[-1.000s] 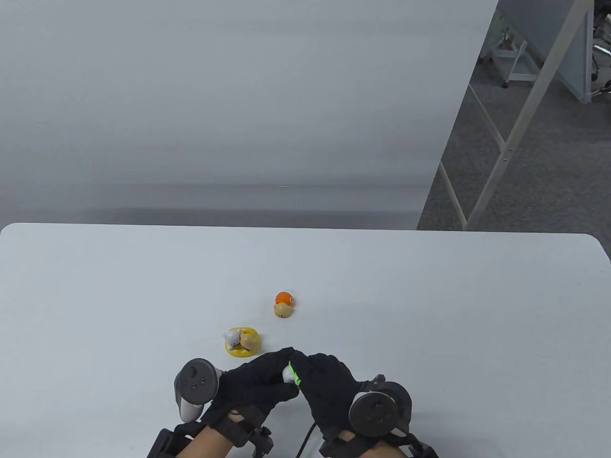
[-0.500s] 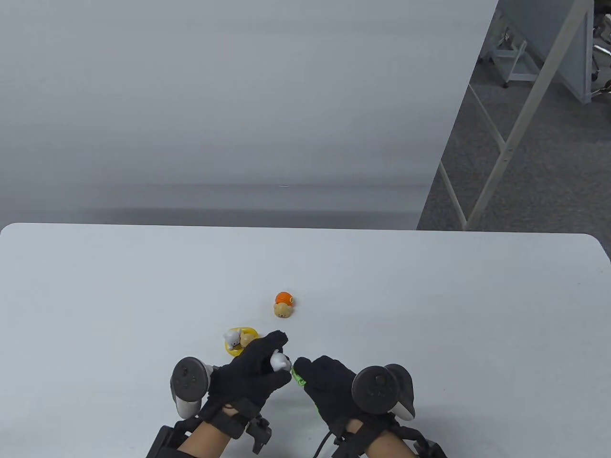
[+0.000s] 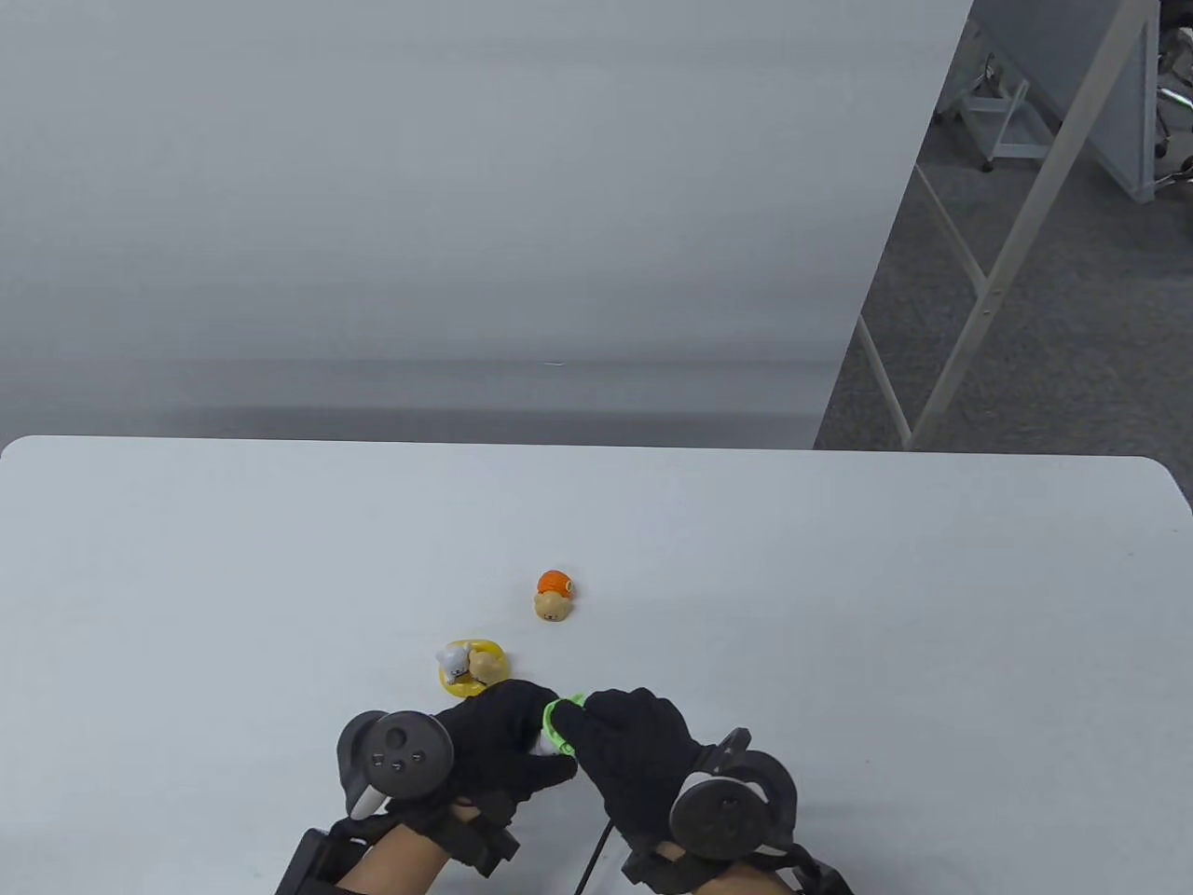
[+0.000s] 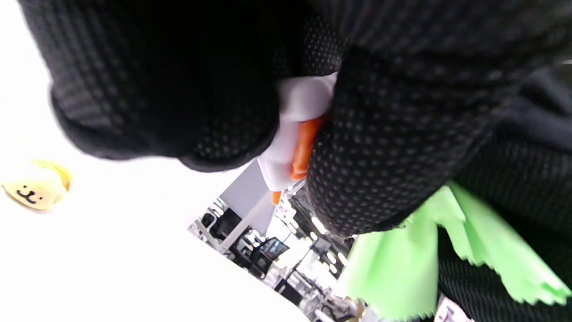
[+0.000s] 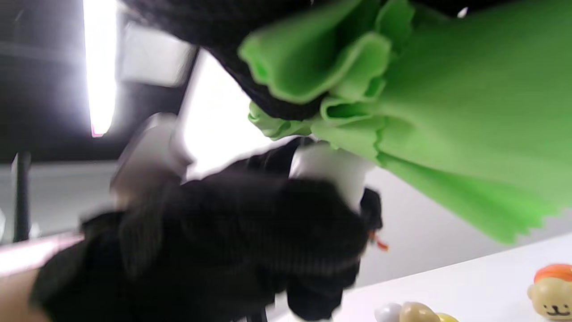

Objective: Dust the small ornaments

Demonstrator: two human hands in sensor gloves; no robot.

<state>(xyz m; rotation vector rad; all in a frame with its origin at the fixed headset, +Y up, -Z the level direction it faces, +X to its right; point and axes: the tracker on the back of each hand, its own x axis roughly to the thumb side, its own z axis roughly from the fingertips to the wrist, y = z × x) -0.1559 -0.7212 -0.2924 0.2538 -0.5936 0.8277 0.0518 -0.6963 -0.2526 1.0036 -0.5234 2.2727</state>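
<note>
My left hand (image 3: 508, 746) grips a small white ornament with orange parts (image 4: 295, 138), mostly hidden by the fingers; it also shows in the right wrist view (image 5: 330, 172). My right hand (image 3: 634, 746) holds a green cloth (image 3: 559, 722) and presses it against that ornament; the cloth is large in the right wrist view (image 5: 447, 112) and at the lower right of the left wrist view (image 4: 402, 268). An orange-topped ornament (image 3: 554, 595) and a yellow-based ornament with two small figures (image 3: 472, 666) stand on the white table (image 3: 839, 606) just beyond my hands.
The table's far edge (image 3: 596, 446) faces a grey partition. To the right, past the table's rounded corner, are a carpeted floor and white metal frame legs (image 3: 979, 308).
My left hand has turned and drawn back with the white ornament. My right hand has moved left and brought the green cloth back onto the ornament, after a short gap half a second ago.
</note>
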